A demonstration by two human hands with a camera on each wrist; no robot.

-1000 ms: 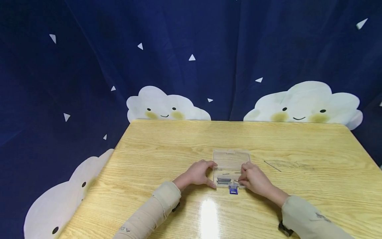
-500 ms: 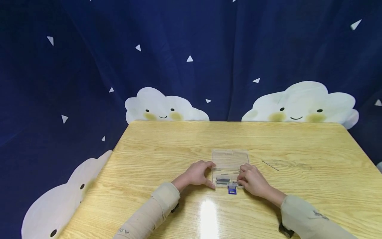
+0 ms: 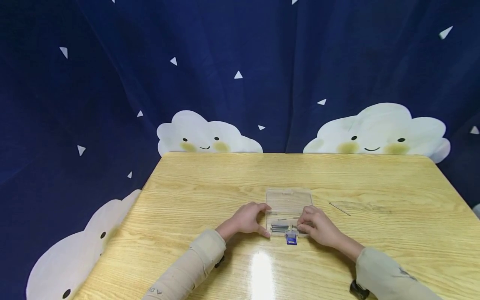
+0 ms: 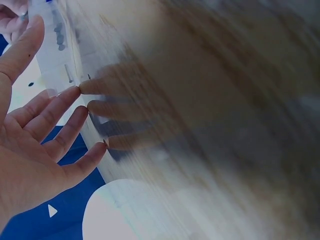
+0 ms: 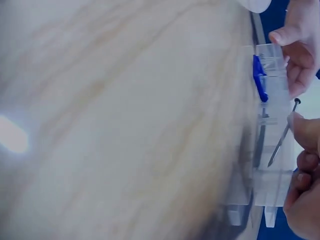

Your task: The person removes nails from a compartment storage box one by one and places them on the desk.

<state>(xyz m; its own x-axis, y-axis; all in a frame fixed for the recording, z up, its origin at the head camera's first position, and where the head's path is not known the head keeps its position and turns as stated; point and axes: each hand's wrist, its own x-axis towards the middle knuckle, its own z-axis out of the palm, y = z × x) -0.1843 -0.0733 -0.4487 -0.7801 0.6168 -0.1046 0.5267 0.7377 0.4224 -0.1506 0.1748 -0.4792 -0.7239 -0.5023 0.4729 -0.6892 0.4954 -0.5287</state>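
Note:
A clear plastic box (image 3: pixel 289 200) lies on the table with its lid folded back and a blue latch (image 3: pixel 291 239) at its front. Several dark nails (image 3: pixel 279 228) lie side by side in its front left compartment. My left hand (image 3: pixel 247 217) is at the box's left side, thumb by the front corner and fingers spread and fairly straight. My right hand (image 3: pixel 318 225) is over the box's right part. Thumb and fingers pinch a nail (image 5: pixel 284 134), tilted, its head toward the left hand in the right wrist view. My fingers partly hide the right compartment.
A single long nail (image 3: pixel 339 208) lies on the wooden table (image 3: pixel 210 179) to the right of the box. Behind the table hangs a dark blue curtain (image 3: pixel 210 83) with white clouds. Light glares off the table in front of the box.
My right hand has shifted only slightly over the right compartment, and the pinched nail's end shows at the fingertips again. My left hand keeps its place beside the box.

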